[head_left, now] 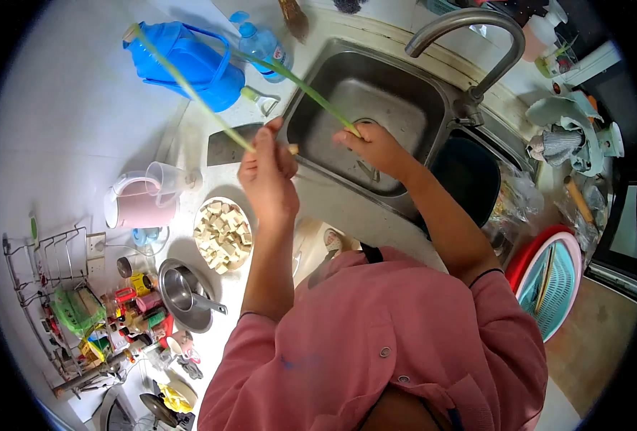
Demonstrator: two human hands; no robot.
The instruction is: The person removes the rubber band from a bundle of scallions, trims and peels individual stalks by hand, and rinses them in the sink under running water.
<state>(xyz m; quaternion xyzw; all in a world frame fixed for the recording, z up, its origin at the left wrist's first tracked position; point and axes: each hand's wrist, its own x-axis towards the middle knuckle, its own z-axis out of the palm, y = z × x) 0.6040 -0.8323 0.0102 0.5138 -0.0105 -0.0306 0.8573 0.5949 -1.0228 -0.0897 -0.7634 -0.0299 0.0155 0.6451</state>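
My left hand (266,169) is closed round the lower end of a long pale green stalk (189,90), which slants up to the left past the blue jug. Over the steel sink (376,86), my right hand (377,149) pinches the end of a second green stalk (311,92) that reaches up-left toward the clear blue bottle (263,50). The hands are apart. A small peeler (261,99) lies on the counter above my left hand. Below it to the left is a bowl of white cubes (223,233).
A blue jug (189,65) stands at the upper left. The faucet (476,29) arches over the sink's right side, near a dark basin (465,176). Metal bowls (187,294), a pink kettle (140,203) and jars are at left; colored baskets (552,284) at right.
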